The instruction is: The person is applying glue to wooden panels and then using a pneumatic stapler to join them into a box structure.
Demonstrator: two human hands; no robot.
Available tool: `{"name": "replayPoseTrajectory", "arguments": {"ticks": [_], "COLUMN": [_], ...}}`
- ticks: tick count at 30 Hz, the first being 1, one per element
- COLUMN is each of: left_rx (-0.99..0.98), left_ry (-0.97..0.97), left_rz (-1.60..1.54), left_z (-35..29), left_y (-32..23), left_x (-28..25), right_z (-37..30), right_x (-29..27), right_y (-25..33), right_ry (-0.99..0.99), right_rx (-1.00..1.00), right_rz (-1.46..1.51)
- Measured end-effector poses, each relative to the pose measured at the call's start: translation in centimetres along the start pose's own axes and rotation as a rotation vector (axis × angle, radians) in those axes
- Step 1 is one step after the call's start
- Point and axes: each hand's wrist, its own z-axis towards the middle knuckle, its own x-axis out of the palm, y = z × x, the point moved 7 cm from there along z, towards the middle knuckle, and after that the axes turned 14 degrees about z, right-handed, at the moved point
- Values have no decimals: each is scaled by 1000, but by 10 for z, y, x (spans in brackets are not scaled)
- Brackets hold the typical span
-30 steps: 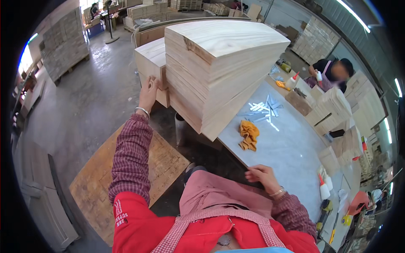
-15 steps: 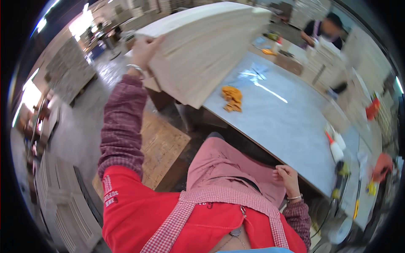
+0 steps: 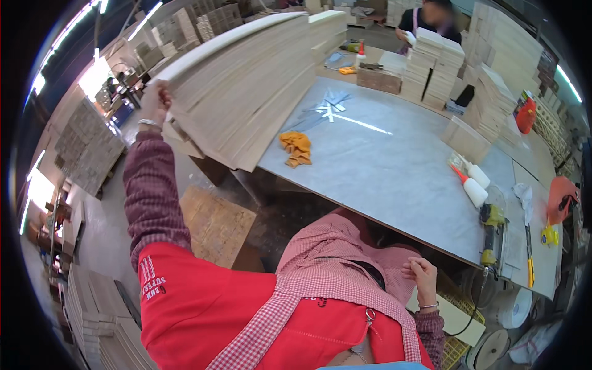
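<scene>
My left hand [image 3: 158, 102] is stretched out at the left end of a tall stack of pale wooden boards [image 3: 240, 86], beside its upper corner. Its fingers are curled; whether anything is inside them is hidden. The stack sits at the left end of a grey-topped table [image 3: 382, 179]. Over my lap, near the table's front edge, my right hand [image 3: 423, 277] is closed with its fingers bent in, and nothing shows in it. An orange cloth [image 3: 296, 148] lies crumpled right of the stack, near thin pale strips [image 3: 332, 107].
White glue bottles [image 3: 473, 190] lie at the table's right, near a yellow-green power tool [image 3: 490, 231] and a yellow-handled cutter [image 3: 530, 265]. Small board stacks [image 3: 430, 68] stand at the back, a person [image 3: 431, 21] behind them. A wooden stool-like block [image 3: 216, 225] is at my left.
The view has shifted, so the stack and table sit further left. My left fingers, which lay over the board edge, are now curled in beside it. The right hand stays curled near my lap.
</scene>
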Motion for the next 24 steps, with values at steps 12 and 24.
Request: {"name": "replayPoseTrajectory", "arguments": {"ticks": [12, 24], "left_rx": [-162, -433], "left_ry": [320, 559], "left_rz": [-508, -555], "left_z": [-126, -322], "left_y": [18, 119], "left_x": [126, 209], "right_z": [33, 63], "right_x": [106, 260], "right_y": [51, 128], "right_ry": [199, 513], "right_rx": [8, -122], "right_rz": [-19, 511]}}
